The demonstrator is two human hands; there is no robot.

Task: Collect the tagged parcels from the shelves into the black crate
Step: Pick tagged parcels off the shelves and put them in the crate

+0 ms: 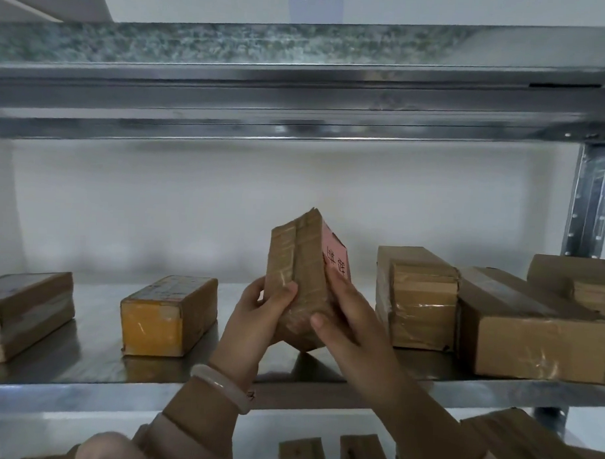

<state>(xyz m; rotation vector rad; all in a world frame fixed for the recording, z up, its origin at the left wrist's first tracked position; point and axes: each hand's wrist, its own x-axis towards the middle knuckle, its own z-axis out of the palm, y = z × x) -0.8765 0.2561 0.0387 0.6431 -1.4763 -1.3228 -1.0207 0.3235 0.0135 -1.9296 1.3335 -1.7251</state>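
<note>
Brown, tape-wrapped parcel with a pink tag on its right face stands tilted on end over the metal shelf, and whether its lower corner touches the shelf cannot be told. Both hands grip it, the left hand curled round its left edge and the right hand round its right side, thumb across the front. A yellow-ended parcel lies on the shelf to the left, and larger cardboard parcels lie to the right.

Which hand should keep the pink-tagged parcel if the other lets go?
Right, probably. The right hand wraps the parcel low down, thumb on the front, fingers up the side bearing the pink tag; the left hand only grips its lower left edge.
</note>
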